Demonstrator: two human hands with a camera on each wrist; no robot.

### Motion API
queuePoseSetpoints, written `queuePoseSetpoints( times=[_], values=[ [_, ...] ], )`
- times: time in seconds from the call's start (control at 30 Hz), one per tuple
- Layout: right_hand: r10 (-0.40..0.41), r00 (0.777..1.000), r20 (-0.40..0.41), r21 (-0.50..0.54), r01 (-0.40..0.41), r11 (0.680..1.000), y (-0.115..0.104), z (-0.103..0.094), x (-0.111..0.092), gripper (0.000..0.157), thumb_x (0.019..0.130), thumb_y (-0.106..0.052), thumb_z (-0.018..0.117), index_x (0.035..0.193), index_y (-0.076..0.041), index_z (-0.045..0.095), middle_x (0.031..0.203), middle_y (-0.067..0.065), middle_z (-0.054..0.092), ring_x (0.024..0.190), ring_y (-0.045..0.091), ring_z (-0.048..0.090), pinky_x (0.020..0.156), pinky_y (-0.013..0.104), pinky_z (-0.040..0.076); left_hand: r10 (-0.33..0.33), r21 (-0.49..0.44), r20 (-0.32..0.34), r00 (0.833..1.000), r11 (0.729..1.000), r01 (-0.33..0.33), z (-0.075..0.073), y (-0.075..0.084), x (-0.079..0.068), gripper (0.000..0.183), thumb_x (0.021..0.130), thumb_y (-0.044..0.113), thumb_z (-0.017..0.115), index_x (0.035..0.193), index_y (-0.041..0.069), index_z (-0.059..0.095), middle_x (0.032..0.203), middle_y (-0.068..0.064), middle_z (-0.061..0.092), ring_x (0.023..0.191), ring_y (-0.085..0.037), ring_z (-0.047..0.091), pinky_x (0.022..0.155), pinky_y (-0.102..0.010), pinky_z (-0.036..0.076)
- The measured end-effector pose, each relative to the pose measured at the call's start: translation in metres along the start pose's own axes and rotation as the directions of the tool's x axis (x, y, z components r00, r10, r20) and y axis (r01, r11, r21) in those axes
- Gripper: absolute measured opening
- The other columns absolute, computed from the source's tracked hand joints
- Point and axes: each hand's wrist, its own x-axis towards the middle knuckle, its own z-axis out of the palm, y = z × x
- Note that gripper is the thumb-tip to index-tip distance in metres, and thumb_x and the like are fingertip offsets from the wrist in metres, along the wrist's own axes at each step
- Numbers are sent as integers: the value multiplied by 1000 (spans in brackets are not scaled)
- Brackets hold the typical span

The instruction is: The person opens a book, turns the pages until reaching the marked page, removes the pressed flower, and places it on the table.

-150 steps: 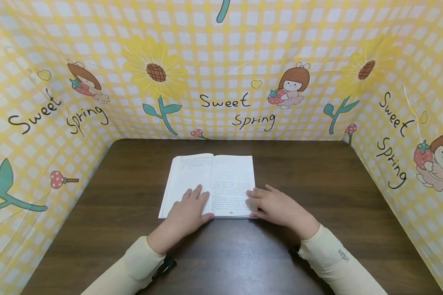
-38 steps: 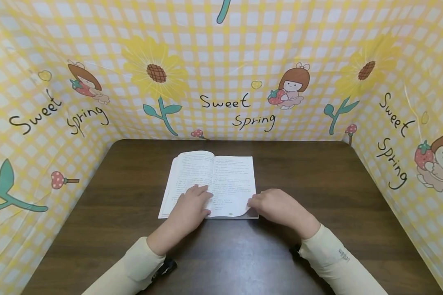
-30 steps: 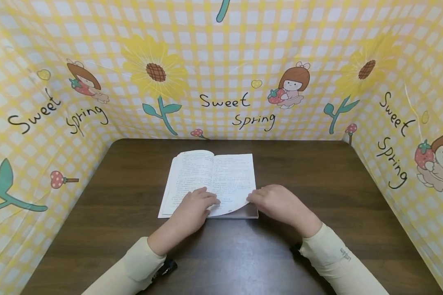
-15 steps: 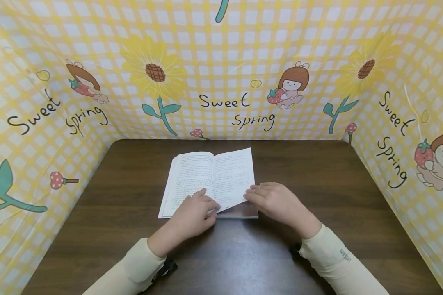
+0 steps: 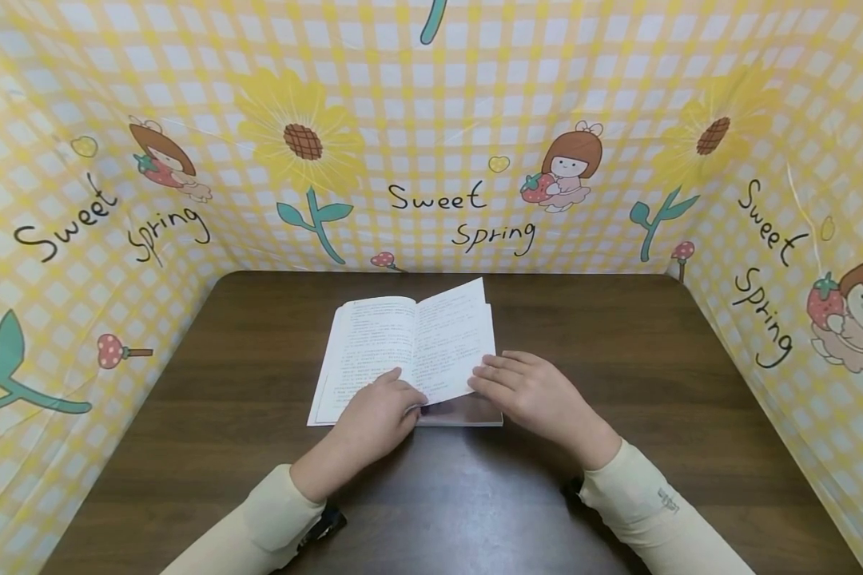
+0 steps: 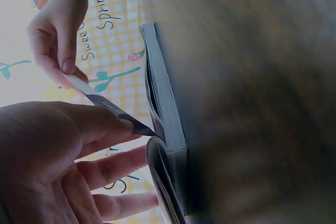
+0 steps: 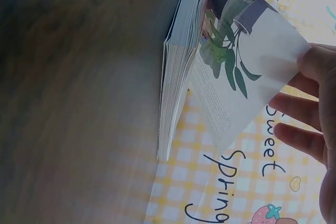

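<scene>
An open book [image 5: 367,339] lies on the dark wooden table, its left pages flat. One right-hand page [image 5: 451,339] is raised off the stack at a slant. My right hand [image 5: 542,399] pinches that page's outer lower corner, with the thumb on the underside in the right wrist view. The page's underside [image 7: 268,45] bears a picture of a plant and a dark pot. Near the spine, my left hand [image 5: 374,419] holds the page's lower edge between thumb and index finger; its other fingers reach over the left pages, as the left wrist view shows.
A yellow checked cloth [image 5: 431,104] with flowers and lettering stands as walls behind and at both sides of the wooden table [image 5: 618,343]. A dark band [image 5: 322,527] shows under the left sleeve cuff.
The right hand has taken the page's corner and lifted it up and leftward, uncovering a dark printed page below. The left thumb and index finger have moved onto the page's lower edge.
</scene>
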Motion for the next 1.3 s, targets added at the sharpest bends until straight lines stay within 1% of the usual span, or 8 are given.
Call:
queuePoseSetpoints(
  times=[0.13, 0.27, 0.4, 0.53, 0.63, 0.77, 1.07, 1.3],
  values=[
    [34, 993, -109, 13, -33, 999, 4, 1, 1, 27, 106, -17, 53, 119, -8, 75, 117, 7, 77, 109, 27, 73, 97, 48, 56, -36, -6, -21, 999, 999, 36, -1, 1, -1, 22, 91, 10, 71, 111, 15, 79, 108, 0, 77, 115, -26, 69, 98, -44, 55],
    [111, 977, -180, 28, -108, 994, 10, -1, 0, 29, 104, -17, 54, 120, -6, 74, 118, 8, 76, 109, 29, 73, 98, 49, 55, -116, -24, -39, 993, 993, 115, -2, 1, -2, 63, 91, 13, 71, 150, 18, 53, 133, -9, 67, 113, -28, 68, 80, -45, 59],
    [180, 975, -129, 46, -176, 983, 13, 0, -2, 28, 98, -15, 60, 121, -7, 73, 120, 8, 75, 113, 29, 71, 98, 49, 55, -129, 46, -109, 986, 990, 135, -2, -2, -3, 102, 86, 18, 77, 166, 21, 13, 162, -22, 35, 129, -42, 57, 92, -55, 55],
    [239, 971, -20, 49, -237, 970, 13, 4, -4, 28, 92, -14, 69, 119, -8, 73, 124, 9, 73, 119, 30, 68, 102, 49, 52, -105, 174, -195, 975, 975, 140, -1, -6, -5, 117, 79, 21, 85, 166, 23, 8, 171, -23, -3, 152, -50, 22, 112, -70, 31],
    [275, 960, 42, 56, -277, 959, 13, 6, -5, 28, 90, -15, 73, 118, -10, 73, 126, 9, 72, 122, 31, 66, 104, 50, 50, -94, 238, -202, 975, 961, 142, 0, -6, -6, 115, 76, 19, 86, 166, 29, 14, 172, -15, -14, 156, -47, -1, 116, -76, 12],
    [305, 947, 103, 65, -313, 948, 11, 9, -6, 28, 90, -17, 76, 117, -10, 74, 129, 10, 70, 125, 32, 64, 107, 51, 48, -91, 241, -135, 987, 963, 122, 1, -4, -6, 101, 80, 17, 79, 164, 29, 25, 173, -11, -7, 157, -45, -4, 116, -76, 2],
    [341, 894, 291, 57, -372, 926, 8, 13, -9, 38, 88, -21, 80, 124, -13, 72, 142, 12, 63, 134, 34, 57, 115, 54, 40, -191, 183, -45, 981, 963, 196, 4, -2, -7, 69, 83, 21, 74, 149, 14, 55, 172, -16, 8, 156, -49, -6, 114, -78, -4],
    [297, 831, 470, 78, -374, 924, 4, 15, -11, 50, 92, -33, 77, 137, -13, 65, 154, 12, 52, 143, 36, 47, 118, 57, 33, -157, 159, -11, 988, 975, 157, 4, -3, -7, 79, 85, 16, 72, 158, 15, 41, 171, -12, 18, 157, -43, 10, 116, -76, 9]
  ],
)
